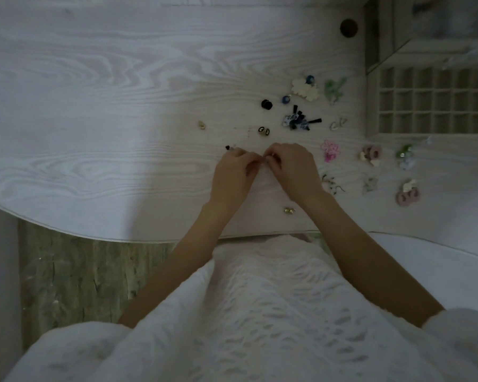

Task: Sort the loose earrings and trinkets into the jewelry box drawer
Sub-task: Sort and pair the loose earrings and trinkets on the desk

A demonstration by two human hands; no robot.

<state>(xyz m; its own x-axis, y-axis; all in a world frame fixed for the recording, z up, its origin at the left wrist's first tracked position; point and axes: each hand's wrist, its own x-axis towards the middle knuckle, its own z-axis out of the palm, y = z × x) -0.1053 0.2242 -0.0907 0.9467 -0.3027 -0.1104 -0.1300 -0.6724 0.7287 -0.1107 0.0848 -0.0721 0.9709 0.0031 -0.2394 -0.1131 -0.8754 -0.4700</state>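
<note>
My left hand (236,172) and my right hand (293,166) meet fingertip to fingertip low over the white table (94,106), pinching something tiny between them that is too small to make out. Loose earrings and trinkets lie scattered beyond and to the right: a black stud (266,104), a blue-and-black cluster (298,121), a cream cloud-shaped piece (305,89), a green piece (334,89), a pink flower piece (330,150), a gold pair (264,130). The jewelry box drawer (431,100), a grid of small compartments, stands pulled out at the right.
More trinkets lie right of my hands: mauve hoops (371,154), a green bead cluster (404,157), a pink piece (407,195), small gold studs (289,210). The jewelry box body (425,26) stands behind the drawer. A round dark knob (348,28) sits near it.
</note>
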